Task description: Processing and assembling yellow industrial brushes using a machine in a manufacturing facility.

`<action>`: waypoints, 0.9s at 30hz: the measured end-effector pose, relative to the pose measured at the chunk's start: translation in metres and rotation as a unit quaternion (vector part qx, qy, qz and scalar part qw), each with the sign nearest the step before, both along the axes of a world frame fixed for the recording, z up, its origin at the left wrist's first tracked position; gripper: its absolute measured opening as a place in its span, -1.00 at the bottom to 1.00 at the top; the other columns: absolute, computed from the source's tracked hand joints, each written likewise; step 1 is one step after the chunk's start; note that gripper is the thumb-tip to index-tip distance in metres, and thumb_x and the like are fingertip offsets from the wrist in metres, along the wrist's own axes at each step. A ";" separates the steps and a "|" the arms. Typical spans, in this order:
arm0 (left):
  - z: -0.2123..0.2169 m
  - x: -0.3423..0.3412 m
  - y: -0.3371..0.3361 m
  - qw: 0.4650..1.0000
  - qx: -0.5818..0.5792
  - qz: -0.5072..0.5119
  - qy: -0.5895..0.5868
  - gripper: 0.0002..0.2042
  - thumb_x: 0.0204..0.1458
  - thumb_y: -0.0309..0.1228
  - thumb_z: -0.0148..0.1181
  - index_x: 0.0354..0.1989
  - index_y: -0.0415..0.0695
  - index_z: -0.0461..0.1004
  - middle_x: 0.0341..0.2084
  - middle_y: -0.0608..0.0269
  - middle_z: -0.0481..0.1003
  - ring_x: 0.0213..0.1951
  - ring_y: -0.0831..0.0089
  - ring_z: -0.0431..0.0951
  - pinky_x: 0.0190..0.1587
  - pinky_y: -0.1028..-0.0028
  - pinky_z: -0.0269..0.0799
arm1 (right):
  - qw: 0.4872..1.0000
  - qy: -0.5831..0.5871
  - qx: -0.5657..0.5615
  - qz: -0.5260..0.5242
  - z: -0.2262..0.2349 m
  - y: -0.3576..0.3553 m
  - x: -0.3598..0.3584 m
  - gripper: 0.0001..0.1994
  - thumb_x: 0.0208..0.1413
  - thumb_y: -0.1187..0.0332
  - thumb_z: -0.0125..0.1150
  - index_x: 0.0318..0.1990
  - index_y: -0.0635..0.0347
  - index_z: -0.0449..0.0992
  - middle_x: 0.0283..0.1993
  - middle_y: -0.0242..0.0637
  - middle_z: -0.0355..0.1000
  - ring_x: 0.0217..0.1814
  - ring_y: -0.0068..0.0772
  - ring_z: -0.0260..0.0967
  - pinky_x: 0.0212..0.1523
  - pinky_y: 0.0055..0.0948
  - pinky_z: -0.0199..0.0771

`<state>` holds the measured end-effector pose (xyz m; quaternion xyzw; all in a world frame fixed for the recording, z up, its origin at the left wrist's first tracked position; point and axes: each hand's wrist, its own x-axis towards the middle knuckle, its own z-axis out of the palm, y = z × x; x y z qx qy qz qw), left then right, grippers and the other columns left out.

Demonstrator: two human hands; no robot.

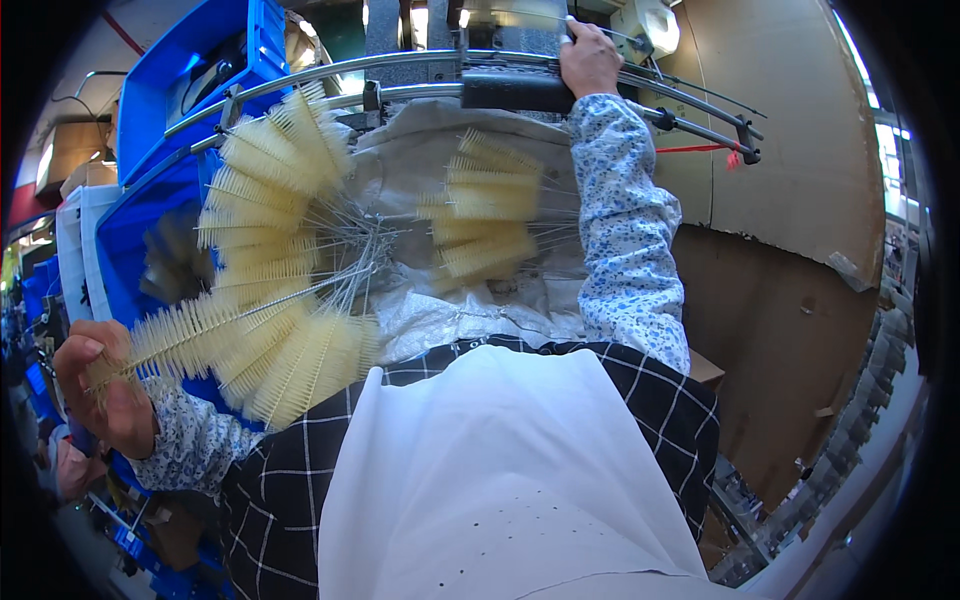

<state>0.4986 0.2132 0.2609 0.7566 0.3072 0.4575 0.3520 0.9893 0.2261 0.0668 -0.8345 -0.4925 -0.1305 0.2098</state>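
Note:
My left hand [110, 395], at the far left, is closed on the bristled end of a bottle brush [190, 332] with pale yellow bristles. Its twisted wire stem runs up and right across a fanned pile of similar brushes [255, 190], whose wire ends meet near the middle. A second, smaller group of yellow brushes [490, 205] lies on the grey cloth nearer my right arm. Up at the rails, my right hand [592, 58] is closed over the edge of a dark carriage [515, 88]; its fingertips are partly hidden.
Two curved-looking metal rails [410, 92] cross the far side. Blue bins [150, 130] stand at the left, one holding dark items. Grey cloth [400, 150] covers the space before me. Cardboard sheets [780, 140] stand at the right, near a red ribbon [733, 158].

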 end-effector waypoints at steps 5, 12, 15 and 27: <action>0.000 0.010 -0.002 1.000 -0.002 -0.013 0.000 -0.66 -0.33 -0.41 -0.05 -0.31 -0.29 0.18 -0.58 0.14 0.17 -0.57 0.51 0.10 -0.52 0.55 0.00 | 0.999 0.002 -0.039 -0.016 0.008 0.020 -0.047 -0.71 -0.17 0.31 -0.02 -0.19 0.03 0.39 -0.20 -0.28 0.33 -0.14 -0.24 0.26 -0.17 -0.18 0.22; 0.003 0.032 0.005 0.996 -0.033 -0.059 0.055 -0.66 -0.35 -0.48 -0.03 -0.30 -0.28 0.18 -0.52 0.13 0.19 -0.52 0.49 0.17 -0.44 0.56 0.09 | 0.998 0.068 -0.006 0.008 0.030 0.030 -0.089 -0.78 -0.12 0.41 -0.14 -0.27 0.14 0.36 -0.33 -0.22 0.34 -0.24 -0.21 0.26 -0.22 -0.26 0.19; 0.007 0.033 0.008 0.993 -0.038 -0.072 0.080 -0.68 -0.33 -0.53 -0.06 -0.29 -0.27 0.19 -0.48 0.13 0.21 -0.49 0.50 0.20 -0.41 0.58 0.12 | 0.997 0.066 -0.046 0.004 0.035 0.024 -0.078 -0.80 -0.12 0.43 -0.14 -0.31 0.16 0.38 -0.33 -0.22 0.34 -0.22 -0.21 0.25 -0.22 -0.26 0.19; 0.001 0.015 0.022 0.989 -0.051 -0.032 0.135 -0.65 -0.32 -0.54 -0.10 -0.22 -0.24 0.20 -0.34 0.15 0.25 -0.33 0.48 0.26 -0.22 0.56 0.15 | 0.987 0.121 -0.097 0.051 0.020 -0.018 0.066 -0.70 -0.11 0.24 -0.10 -0.17 -0.06 0.39 -0.26 -0.16 0.36 -0.24 -0.20 0.32 -0.18 -0.35 0.26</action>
